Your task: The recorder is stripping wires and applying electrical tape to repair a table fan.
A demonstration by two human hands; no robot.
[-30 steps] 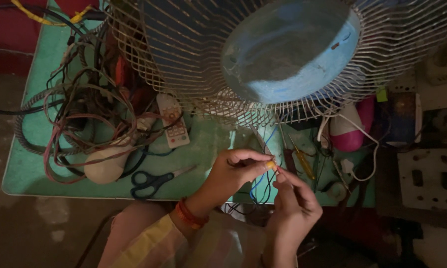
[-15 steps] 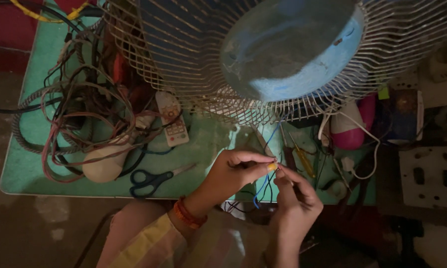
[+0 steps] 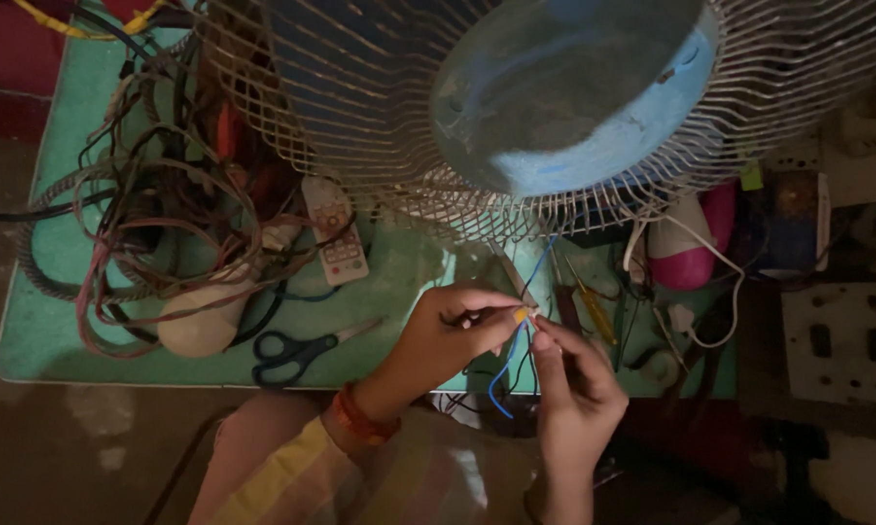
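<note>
A table fan with a wire cage and a blue motor housing lies over the green table. Thin wires, one blue, hang from the fan down between my hands. My left hand pinches a small yellow wire end with thumb and fingers. My right hand meets it from below, fingertips closed on the same wires just under the yellow tip. An orange band sits on my left wrist.
A tangle of cables covers the table's left half, with a white remote, a pale round object and blue-handled scissors near the front edge. A pink-and-white appliance, screwdrivers and a switch plate lie right.
Both hands stay together on the wires under the fan. The fingers have shifted slightly and the view has drifted a little; nothing was let go.
</note>
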